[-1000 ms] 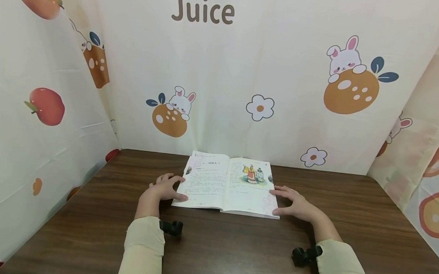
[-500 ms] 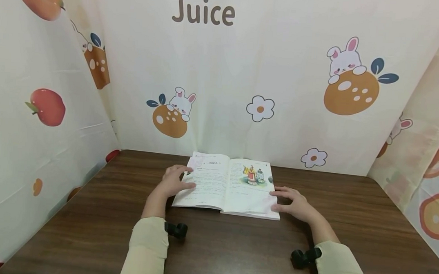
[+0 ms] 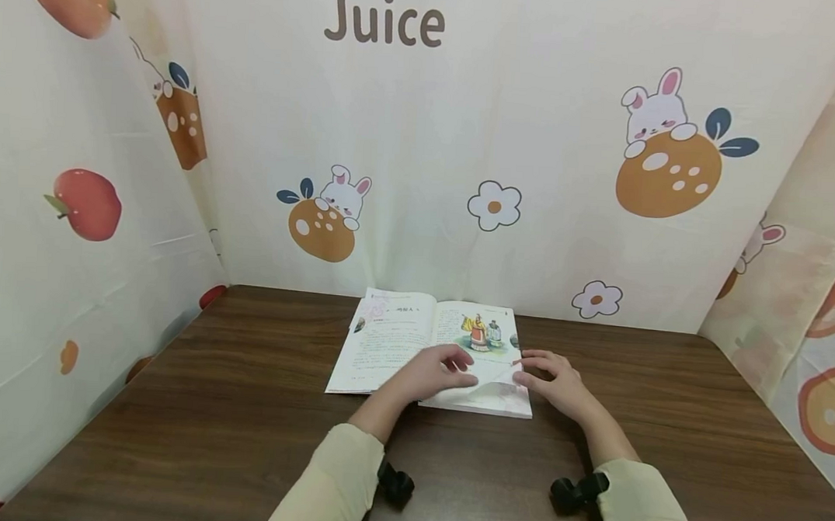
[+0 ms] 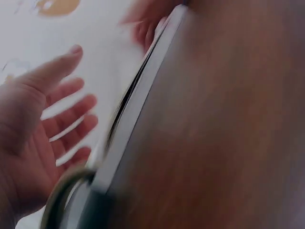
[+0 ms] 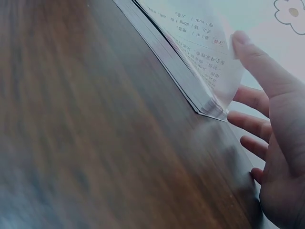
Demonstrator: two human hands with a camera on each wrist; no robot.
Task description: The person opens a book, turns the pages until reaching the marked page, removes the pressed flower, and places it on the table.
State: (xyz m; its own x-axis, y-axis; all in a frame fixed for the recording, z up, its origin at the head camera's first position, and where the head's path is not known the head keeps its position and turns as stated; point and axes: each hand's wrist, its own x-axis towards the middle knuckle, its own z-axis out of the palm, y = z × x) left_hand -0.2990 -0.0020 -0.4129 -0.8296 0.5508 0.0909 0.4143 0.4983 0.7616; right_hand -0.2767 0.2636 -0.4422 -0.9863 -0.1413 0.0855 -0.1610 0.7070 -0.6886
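A book (image 3: 386, 345) lies spread on the wooden table, printed text on its left page and a coloured picture of robed figures on its right. My left hand (image 3: 428, 376) hovers over the lower part of the right page; its fingers look spread and relaxed in the left wrist view and hold nothing. At the right edge, my right hand (image 3: 555, 385) pinches the lower corner of a page (image 5: 228, 78) between thumb and forefinger. That page stands lifted off the stack, with print showing on its underside in the right wrist view.
A pale cloth (image 3: 423, 136) printed with rabbits, fruit and flowers hangs behind and at both sides. The book's top edge lies close to it. Dark brown table (image 3: 194, 406) surrounds the book.
My left hand has moved from the left page's edge rightwards across to the right page. The right page's lower corner has risen at my right hand, which has hardly shifted.
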